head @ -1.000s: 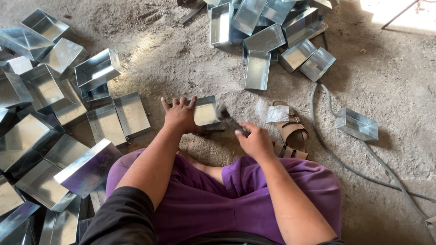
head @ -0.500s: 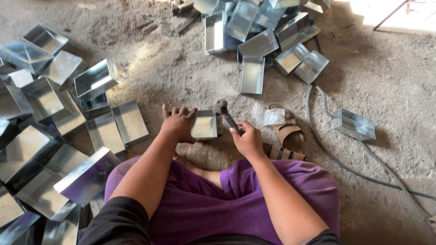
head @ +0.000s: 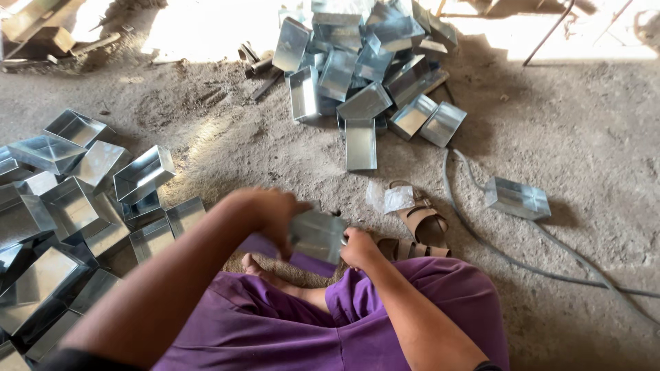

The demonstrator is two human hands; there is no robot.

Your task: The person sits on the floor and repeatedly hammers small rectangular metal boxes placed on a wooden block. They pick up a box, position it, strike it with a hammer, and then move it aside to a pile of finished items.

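On the left we see a spread of shiny metal trays (head: 75,206) lying open on the dirt floor (head: 591,158), close beside our left knee, so there is little free ground on that side. Our left hand (head: 271,213) has come up off the ground since 1 second ago: then it pressed flat with fingers spread beside the small metal box (head: 317,235), and now it grips that box, fingers curled over its near-left edge, lifted in front of our lap over the purple cloth. Our right hand (head: 359,247) touches the box's right side; the hammer it held half a second ago is not visible, and we cannot tell how its fingers are set. The box has gone from lying on the floor to being carried between both hands, which reads as the striking having stopped.

Ahead lies a heap of more trays (head: 364,69). To the right sit 2 sandals (head: 419,230), a grey cable (head: 495,247) and 1 lone tray (head: 517,198); beyond them the floor is barest.
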